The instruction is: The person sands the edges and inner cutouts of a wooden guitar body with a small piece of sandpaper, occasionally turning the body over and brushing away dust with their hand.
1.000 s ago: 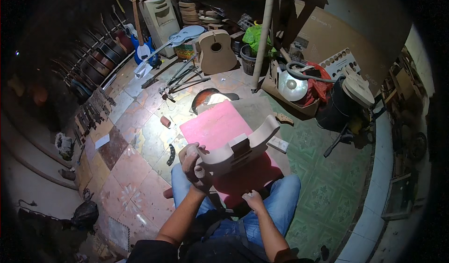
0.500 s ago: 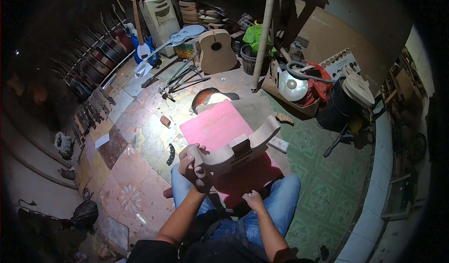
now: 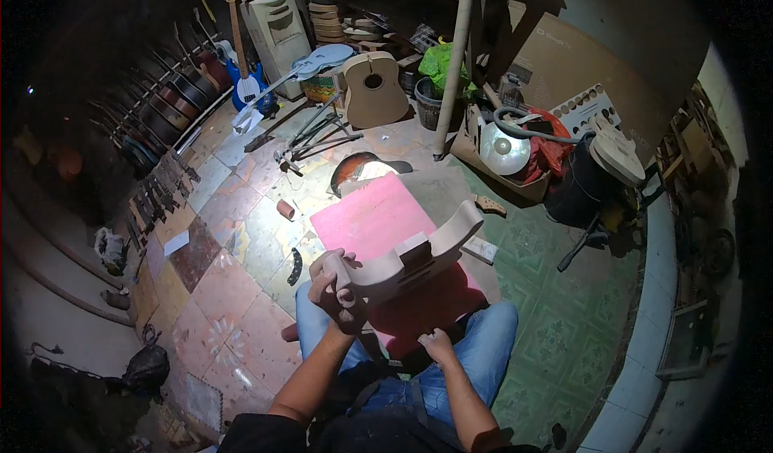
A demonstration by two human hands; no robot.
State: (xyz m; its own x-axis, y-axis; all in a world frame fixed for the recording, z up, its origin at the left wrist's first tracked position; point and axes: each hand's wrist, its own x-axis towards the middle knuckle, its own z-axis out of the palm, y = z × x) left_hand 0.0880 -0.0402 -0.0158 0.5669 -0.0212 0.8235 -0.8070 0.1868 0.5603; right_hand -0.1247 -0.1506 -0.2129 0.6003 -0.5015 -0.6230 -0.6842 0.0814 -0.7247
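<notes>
An unpainted electric guitar body [image 3: 378, 276] stands tilted on edge on a pink padded board [image 3: 370, 211], whose lower part appears deep red. My left hand [image 3: 336, 300] is wrapped round the body's left end, with fingers over its curved edge. My right hand [image 3: 439, 348] lies low on the red part, between my jeans-clad knees, its fingers curled; whatever they hold, if anything, I cannot make out. Just beyond the board are a sunburst guitar body [image 3: 350, 167], a small wooden headstock piece [image 3: 489, 205] and a pale block [image 3: 479, 249].
Guitars on a rack [image 3: 165, 107], a blue bass [image 3: 245, 86], an unfinished acoustic body [image 3: 372, 99] and metal stands [image 3: 310, 139] line the back. To the right are a pole [image 3: 451, 66], a cardboard box [image 3: 491, 175] and a black bucket [image 3: 568, 199]. Dark necks [image 3: 165, 191] lie left.
The guitar body has shifted very slightly downward, and the fingers of my left hand have moved a little on its edge. My right hand stays where it was.
</notes>
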